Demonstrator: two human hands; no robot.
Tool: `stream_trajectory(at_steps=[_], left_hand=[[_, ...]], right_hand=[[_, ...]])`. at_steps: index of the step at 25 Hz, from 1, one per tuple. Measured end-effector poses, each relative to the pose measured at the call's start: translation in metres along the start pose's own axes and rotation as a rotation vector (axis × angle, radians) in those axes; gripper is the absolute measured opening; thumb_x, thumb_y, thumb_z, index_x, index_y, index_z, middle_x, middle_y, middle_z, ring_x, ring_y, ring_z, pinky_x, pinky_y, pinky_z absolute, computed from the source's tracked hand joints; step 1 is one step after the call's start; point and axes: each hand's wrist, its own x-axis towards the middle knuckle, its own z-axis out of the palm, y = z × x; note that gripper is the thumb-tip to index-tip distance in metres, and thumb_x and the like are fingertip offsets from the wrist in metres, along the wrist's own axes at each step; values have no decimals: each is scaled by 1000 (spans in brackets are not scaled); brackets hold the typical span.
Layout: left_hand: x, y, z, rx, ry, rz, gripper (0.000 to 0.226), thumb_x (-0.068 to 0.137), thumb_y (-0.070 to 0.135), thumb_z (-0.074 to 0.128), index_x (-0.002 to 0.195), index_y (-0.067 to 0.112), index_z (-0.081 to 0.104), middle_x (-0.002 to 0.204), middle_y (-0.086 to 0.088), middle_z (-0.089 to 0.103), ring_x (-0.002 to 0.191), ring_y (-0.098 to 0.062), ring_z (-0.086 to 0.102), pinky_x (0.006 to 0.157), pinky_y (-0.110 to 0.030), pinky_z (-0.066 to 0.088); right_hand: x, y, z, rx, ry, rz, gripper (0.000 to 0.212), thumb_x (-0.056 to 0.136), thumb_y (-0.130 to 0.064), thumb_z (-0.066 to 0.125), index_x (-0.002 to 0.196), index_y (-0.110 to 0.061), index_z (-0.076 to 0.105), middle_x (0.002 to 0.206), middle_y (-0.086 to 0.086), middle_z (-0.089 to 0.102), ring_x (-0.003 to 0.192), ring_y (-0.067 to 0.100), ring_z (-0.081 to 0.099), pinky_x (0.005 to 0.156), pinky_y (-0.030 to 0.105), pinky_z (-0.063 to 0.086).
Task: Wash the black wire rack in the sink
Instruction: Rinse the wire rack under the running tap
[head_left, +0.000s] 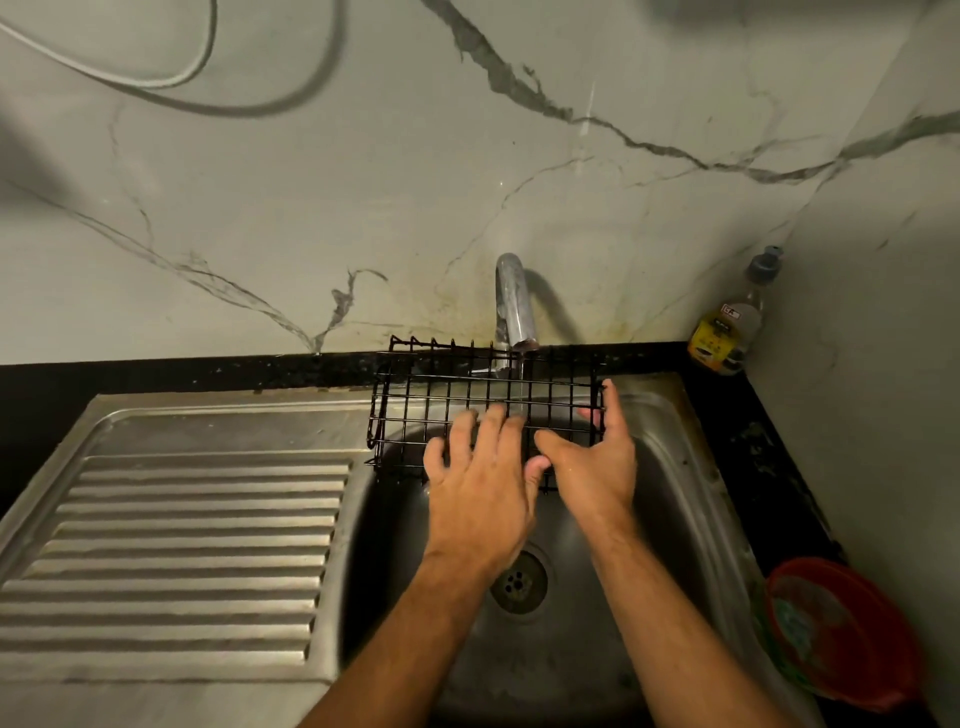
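The black wire rack (415, 395) is held tilted over the steel sink (680, 467), right under the faucet (511, 301). A thin stream of water (521, 384) falls onto its grid. My left hand (478, 483) lies on the rack's near face with its fingers straight and spread over the wires. My right hand (597, 467) grips the rack's right end, with the thumb in front and fingertips showing behind the wires.
A ribbed steel drainboard (182, 545) lies left of the basin, whose drain (519, 582) sits below my wrists. A yellow-labelled bottle (727, 332) stands in the back right corner. A red bowl (841, 634) sits on the black counter at the right. The marble wall is close behind.
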Motion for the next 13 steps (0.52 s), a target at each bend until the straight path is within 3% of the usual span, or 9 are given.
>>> stream_trajectory(at_steps=[2,4,6,7,9,11,13], left_hand=[[0,0,3,-5,-35,50,47,100,49,34,128,20,59,135,-3,56,127,-28,48,103,-52,33],[-1,-3,2,-121,-1,49,44,97,42,39,129,17,54,146,-8,44,141,-33,38,114,-51,24],[4,-2,-4,-236,-50,24,62,88,39,38,146,15,40,168,-14,14,157,-33,0,126,-52,5],[7,-1,-6,-240,-112,59,74,88,41,33,156,12,28,171,-13,-4,157,-27,-16,126,-50,-5],[16,-4,-7,-164,-187,179,81,92,48,24,162,9,11,169,-9,-19,154,-21,-26,127,-50,-9],[29,-9,-8,-146,-169,259,76,96,52,25,159,8,25,172,-11,-4,157,-23,-14,126,-54,-4],[42,-10,-12,-240,-73,269,62,97,53,31,140,12,48,164,-12,29,156,-29,15,126,-55,1]], right_hand=[[-2,3,0,23,-5,12,103,68,-13,81,152,-40,29,125,-13,55,112,6,56,84,21,45],[-3,3,-1,-1,-24,-24,105,67,-14,82,152,-44,27,129,-17,50,117,4,50,89,23,43],[-2,1,-3,-48,-25,-81,107,67,-16,82,152,-45,25,129,-19,46,120,2,45,93,25,41],[-2,1,-3,-58,-13,-86,106,68,-17,81,153,-45,24,129,-19,46,121,2,44,94,24,40],[-1,3,-4,-50,22,-73,106,67,-18,81,153,-44,24,138,-14,48,126,6,46,97,28,43],[2,7,-7,-45,33,-64,107,66,-21,82,152,-46,23,146,-8,47,130,10,47,103,34,45],[6,11,-10,-32,6,-63,110,64,-26,86,152,-47,23,143,-8,50,128,9,49,98,31,47]])
